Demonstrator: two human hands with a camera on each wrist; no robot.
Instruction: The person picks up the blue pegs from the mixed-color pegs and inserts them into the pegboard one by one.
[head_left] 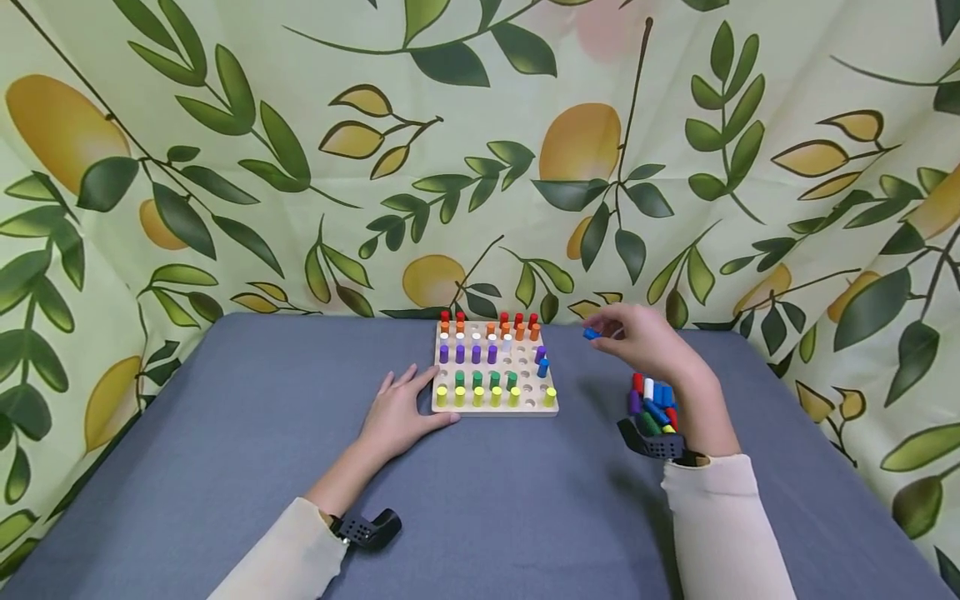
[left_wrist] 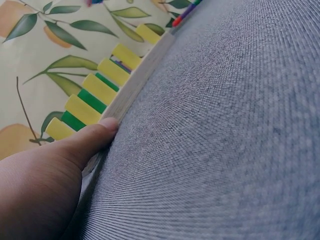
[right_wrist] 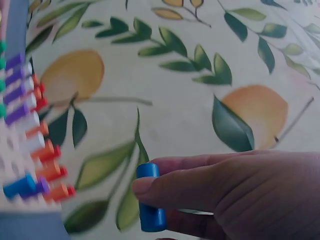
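Note:
A wooden pegboard [head_left: 495, 411] lies on the table, its pegs standing in coloured rows. Red and orange pegs fill much of the back, then white and purple, with green and yellow [left_wrist: 95, 90] at the front. One blue peg [head_left: 543, 368] stands near its right edge. My left hand [head_left: 400, 414] rests at the front left corner, fingers spread, thumb [left_wrist: 102, 131] against the front edge. To the right of the board, my right hand [head_left: 641, 340] is raised and pinches another blue peg [right_wrist: 152, 220] between thumb and fingers.
Below my right wrist lies a pile of loose pegs [head_left: 649, 406] in several colours, partly hidden by the forearm. Grey-blue cloth [head_left: 300, 400] covers the table. A leaf-and-fruit patterned curtain [head_left: 480, 108] hangs behind the far edge.

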